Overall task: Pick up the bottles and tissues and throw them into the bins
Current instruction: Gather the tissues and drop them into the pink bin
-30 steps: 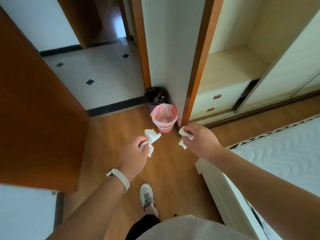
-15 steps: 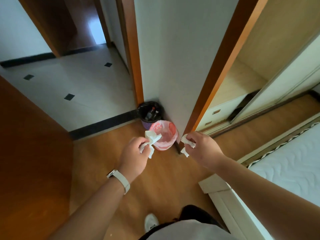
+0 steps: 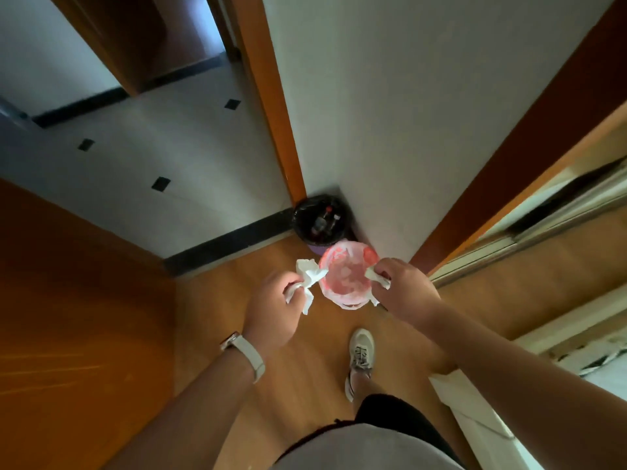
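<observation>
My left hand (image 3: 274, 308) pinches a crumpled white tissue (image 3: 308, 278) just left of the pink-lined bin (image 3: 346, 276). My right hand (image 3: 405, 290) grips a second white tissue (image 3: 373, 276) at the bin's right rim, part of it hidden in my fingers. Behind the pink bin, in the wall corner, stands a black-lined bin (image 3: 320, 220) with bottles inside. Both bins rest on the wooden floor.
An open wooden door (image 3: 78, 317) fills the left. The white wall corner (image 3: 390, 130) rises right behind the bins. A sliding wardrobe track (image 3: 529, 232) runs at the right, a bed edge (image 3: 475, 412) sits at the lower right, and my shoe (image 3: 361, 354) stands below the bin.
I have stepped closer; the bins now lie right under my hands. Both hands, still holding their tissues, have come to either side of the pink bin.
</observation>
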`<state>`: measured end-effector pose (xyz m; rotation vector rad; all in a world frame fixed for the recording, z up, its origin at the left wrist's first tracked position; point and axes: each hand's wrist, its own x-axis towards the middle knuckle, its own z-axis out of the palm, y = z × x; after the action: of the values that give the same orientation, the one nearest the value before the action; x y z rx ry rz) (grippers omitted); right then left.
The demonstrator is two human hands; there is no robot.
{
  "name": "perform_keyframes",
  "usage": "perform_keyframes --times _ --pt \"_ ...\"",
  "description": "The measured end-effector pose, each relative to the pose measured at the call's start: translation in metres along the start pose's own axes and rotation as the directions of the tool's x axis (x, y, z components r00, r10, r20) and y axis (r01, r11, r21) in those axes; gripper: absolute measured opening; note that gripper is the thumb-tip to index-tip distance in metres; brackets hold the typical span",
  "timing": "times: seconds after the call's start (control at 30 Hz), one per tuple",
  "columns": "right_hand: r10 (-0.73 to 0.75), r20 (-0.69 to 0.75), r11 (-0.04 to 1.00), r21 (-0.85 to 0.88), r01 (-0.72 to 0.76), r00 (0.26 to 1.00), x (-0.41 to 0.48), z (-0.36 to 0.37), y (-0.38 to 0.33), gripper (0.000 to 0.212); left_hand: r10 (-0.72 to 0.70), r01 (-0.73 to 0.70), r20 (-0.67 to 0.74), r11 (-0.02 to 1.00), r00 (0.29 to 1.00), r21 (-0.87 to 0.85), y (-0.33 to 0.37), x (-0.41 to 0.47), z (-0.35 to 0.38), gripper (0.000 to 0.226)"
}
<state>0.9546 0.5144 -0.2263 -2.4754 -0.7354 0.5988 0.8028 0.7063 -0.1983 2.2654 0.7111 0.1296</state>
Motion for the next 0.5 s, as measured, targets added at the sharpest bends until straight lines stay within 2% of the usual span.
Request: perform_keyframes --times 0.23,0.37,0.5 --pt "-0.005 0.026 0.999 0.041 0.004 1.000 0.070 -0.024 0.011 0.017 -0.012 0.012 -0.025 1.000 1.000 0.020 0.011 0.074 0.017 0.019" --pt "-0.004 0.028 0.997 0.072 0.002 1.000 0.090 -0.026 0.012 0.016 -0.013 0.013 0.017 1.000 1.000 -0.009 0.006 0.103 0.025 0.019" --pt "0.037 0.074 0.997 0.062 -0.042 0.997 0.109 -0.010 0.018 0.020 -0.080 0.082 0.041 0.995 0.996 -0.048 -0.011 0.133 0.039 0.018"
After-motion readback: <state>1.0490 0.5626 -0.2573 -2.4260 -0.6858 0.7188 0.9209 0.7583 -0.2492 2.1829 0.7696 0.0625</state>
